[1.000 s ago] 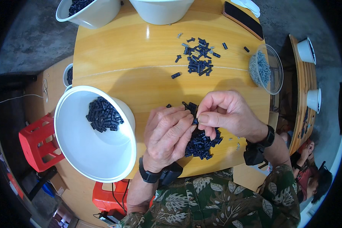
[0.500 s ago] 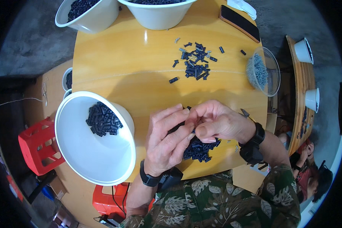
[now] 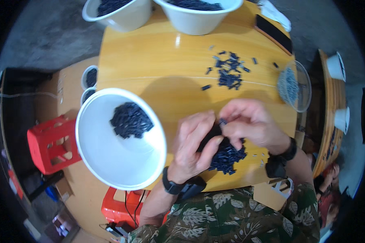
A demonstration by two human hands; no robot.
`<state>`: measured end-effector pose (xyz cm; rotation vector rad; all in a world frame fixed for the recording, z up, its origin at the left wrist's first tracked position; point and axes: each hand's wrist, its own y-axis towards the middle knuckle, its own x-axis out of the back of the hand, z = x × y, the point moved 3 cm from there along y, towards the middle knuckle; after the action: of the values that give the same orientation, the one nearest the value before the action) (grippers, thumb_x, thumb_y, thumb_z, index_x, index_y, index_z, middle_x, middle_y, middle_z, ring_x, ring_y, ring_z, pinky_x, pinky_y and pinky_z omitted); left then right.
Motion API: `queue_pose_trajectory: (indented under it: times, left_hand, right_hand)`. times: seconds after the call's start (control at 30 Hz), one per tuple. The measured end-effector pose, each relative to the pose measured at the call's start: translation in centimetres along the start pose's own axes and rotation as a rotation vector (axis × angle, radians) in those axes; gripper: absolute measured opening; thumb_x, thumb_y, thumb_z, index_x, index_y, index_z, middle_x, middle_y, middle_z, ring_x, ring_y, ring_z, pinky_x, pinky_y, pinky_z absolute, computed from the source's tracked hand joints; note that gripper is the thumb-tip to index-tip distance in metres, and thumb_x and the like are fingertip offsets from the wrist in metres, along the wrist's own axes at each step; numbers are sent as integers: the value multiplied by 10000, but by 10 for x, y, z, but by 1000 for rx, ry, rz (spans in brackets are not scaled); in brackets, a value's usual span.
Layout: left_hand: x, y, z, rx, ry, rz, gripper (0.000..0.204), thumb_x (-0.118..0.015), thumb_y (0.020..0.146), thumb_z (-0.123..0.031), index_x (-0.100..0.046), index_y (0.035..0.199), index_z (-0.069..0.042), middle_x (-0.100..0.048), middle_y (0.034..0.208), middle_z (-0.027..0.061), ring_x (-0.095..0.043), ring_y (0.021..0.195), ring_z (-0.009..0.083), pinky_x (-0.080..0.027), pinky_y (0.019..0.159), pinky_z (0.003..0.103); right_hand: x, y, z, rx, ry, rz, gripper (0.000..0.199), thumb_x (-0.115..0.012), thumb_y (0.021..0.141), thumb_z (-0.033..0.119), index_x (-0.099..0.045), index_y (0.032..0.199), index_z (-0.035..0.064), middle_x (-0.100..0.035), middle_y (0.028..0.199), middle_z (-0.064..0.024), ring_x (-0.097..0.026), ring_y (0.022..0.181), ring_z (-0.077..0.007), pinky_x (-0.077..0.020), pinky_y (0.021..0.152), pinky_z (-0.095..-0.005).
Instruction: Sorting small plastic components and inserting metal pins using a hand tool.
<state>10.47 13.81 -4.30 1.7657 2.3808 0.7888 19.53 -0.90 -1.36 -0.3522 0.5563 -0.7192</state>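
Note:
Between the thumb and forefinger of my right hand (image 3: 251, 125) is a small dark plastic piece (image 3: 223, 121), blurred by motion. Close beside it my left hand (image 3: 192, 143) is curled, its fingertips near the right hand's. Something dark shows between the left thumb and fingers, too shaded to name. Just below both hands lies a pile of short dark tubular pieces (image 3: 227, 160), partly covered by them. To the left a large white tub (image 3: 109, 162) leans toward me, with many similar pieces (image 3: 132, 120) inside.
Farther up the table (image 3: 150, 56) lies a loose heap of dark pieces (image 3: 230, 75). A clear bowl of small metallic parts (image 3: 288, 87) and a phone (image 3: 273, 34) are at the right. Two white tubs (image 3: 196, 18) stand at the back; a red stool (image 3: 54, 146) is at left.
The view has shifted, so the table's things appear farther right. My fingertips have moved apart, and a small dark piece now shows in the right hand's pinch.

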Motion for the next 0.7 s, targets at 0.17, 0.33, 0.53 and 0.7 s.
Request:
queue_pose_trajectory:
  times: [0.17, 0.33, 0.53, 0.7]
  left_hand:
    - [-5, -13, 15, 166, 58, 57, 313, -689, 837, -59, -608, 1135, -4, -608, 1140, 167, -579, 1024, 361, -452, 879, 432]
    - [-4, -3, 12, 382, -275, 78, 333, -543, 956, -276, -526, 1182, -32, -573, 1111, 137, -520, 1080, 321, -419, 912, 438]
    - [8, -3, 17, 223, 66, 89, 390, -658, 908, -264, -555, 1179, -3, -594, 1158, 145, -583, 1053, 301, -460, 895, 398]
    - [-5, 2, 27, 71, 164, 37, 121, -630, 888, -109, -657, 950, -8, -658, 998, 141, -615, 946, 326, -483, 841, 406]
  right_hand:
    - [-36, 0, 32, 237, -126, -16, 204, -626, 924, 40, -616, 1110, -41, -649, 830, -24, -619, 662, -75, -500, 579, -201]
    - [-87, 8, 52, 818, -615, 42, 258, -713, 782, -9, -642, 1025, 42, -622, 796, -81, -619, 628, -187, -464, 561, -305]
    - [-72, 1, 56, 656, -468, 28, 219, -643, 847, -72, -656, 1064, -59, -678, 966, -136, -660, 785, -152, -514, 658, -257]
    - [-37, -19, 32, 444, -653, -39, 184, -571, 873, -55, -677, 1022, -35, -621, 848, -83, -616, 696, -127, -502, 632, -238]
